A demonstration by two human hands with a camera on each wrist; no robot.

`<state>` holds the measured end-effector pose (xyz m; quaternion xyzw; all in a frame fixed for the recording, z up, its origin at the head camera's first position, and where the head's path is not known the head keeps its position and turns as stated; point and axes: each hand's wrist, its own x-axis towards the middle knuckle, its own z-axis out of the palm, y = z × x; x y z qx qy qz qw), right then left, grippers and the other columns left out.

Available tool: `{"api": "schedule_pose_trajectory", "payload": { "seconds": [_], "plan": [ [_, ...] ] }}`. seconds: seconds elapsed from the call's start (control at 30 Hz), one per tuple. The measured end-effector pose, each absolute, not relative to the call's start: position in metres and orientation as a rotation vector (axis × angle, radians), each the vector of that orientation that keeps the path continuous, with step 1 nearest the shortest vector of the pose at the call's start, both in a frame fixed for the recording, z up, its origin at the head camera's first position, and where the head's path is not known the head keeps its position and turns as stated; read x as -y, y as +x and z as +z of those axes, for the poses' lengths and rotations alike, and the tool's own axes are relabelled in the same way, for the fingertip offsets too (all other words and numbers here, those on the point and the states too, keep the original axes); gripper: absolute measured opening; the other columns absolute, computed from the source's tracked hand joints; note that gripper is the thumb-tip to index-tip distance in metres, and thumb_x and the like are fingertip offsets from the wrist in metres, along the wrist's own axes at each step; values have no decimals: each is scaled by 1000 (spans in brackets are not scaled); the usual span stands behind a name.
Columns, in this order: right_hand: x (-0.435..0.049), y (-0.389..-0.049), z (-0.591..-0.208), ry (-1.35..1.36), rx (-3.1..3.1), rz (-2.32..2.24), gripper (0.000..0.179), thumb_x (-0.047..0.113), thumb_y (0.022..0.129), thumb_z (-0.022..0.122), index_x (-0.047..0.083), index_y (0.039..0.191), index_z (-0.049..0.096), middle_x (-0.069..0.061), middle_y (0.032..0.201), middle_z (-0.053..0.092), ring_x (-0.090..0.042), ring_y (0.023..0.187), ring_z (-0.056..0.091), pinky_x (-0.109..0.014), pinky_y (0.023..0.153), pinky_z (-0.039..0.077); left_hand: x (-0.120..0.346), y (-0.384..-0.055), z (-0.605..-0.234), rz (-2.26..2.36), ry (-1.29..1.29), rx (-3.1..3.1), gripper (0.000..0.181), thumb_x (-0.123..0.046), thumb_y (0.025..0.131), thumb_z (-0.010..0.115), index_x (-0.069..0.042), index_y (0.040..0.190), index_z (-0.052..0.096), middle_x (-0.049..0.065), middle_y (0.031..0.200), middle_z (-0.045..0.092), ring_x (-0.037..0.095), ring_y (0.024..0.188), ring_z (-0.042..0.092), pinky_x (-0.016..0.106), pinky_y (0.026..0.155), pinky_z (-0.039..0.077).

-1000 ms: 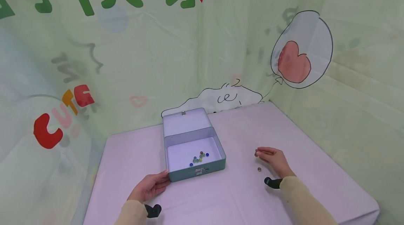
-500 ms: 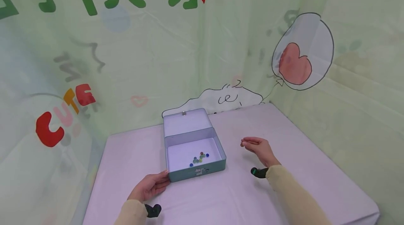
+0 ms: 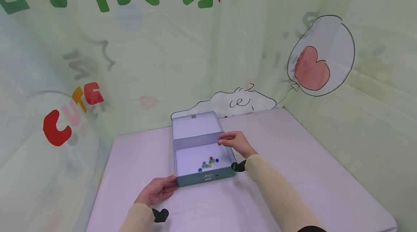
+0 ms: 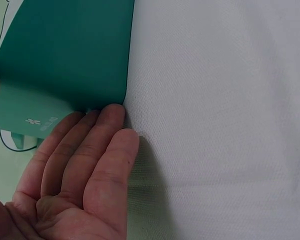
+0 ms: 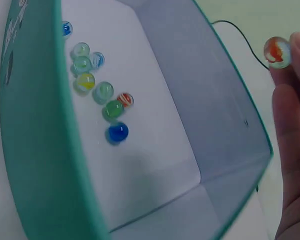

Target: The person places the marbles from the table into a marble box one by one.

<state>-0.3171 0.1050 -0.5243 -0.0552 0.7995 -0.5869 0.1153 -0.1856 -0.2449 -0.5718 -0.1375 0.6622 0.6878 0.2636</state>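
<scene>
My right hand is over the back right part of an open tin box. Between its fingertips it pinches a clear glass marble with an orange-red swirl. Several marbles lie on the white floor of the box, among them a dark blue marble, a yellow-streaked marble and a green marble. At the front left corner of the box rests my left hand. Its fingers, fairly straight, touch the green wall in the left wrist view.
Hinged back behind the box stands its lid, near the far edge of the cloth-covered table. A printed curtain hangs behind and on both sides. Each wrist carries a black strap mount.
My right hand has lifted the marble from the table on the right and carried it left over the box. The left hand has stayed at the box corner.
</scene>
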Motion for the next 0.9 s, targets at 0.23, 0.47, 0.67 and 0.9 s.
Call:
{"api": "schedule_pose_trajectory", "payload": {
  "seconds": [0.23,0.47,0.67,0.9],
  "plan": [
    [-62,-327,-522,-333,-2443,-1366,15,12,91,78,9,105,79,-4,95,80,-22,94,76,-40,95,62,245,-185,-571,1857,-371,-1795,62,-33,100,67,15,137,54,30,138,61,38,128,63,54,114,47],
    [-32,-328,-522,-431,-2611,-913,14,6,85,82,8,99,80,0,88,76,-13,80,68,-34,83,62,245,-185,-568,1859,-359,-1795,59,-31,101,65,14,137,55,29,137,61,38,129,63,55,114,47],
    [-23,-327,-522,-467,-2615,-805,18,2,83,82,3,102,79,0,84,74,-12,77,67,-31,79,60,246,-187,-568,1859,-356,-1787,57,-30,101,65,14,137,55,29,137,61,37,129,63,53,113,48],
    [-20,-325,-523,-436,-2606,-791,18,3,85,81,3,103,78,0,85,74,-13,77,67,-33,80,60,247,-187,-571,1864,-357,-1786,58,-30,101,65,14,137,55,29,137,61,37,128,63,53,112,49]
  ]
}}
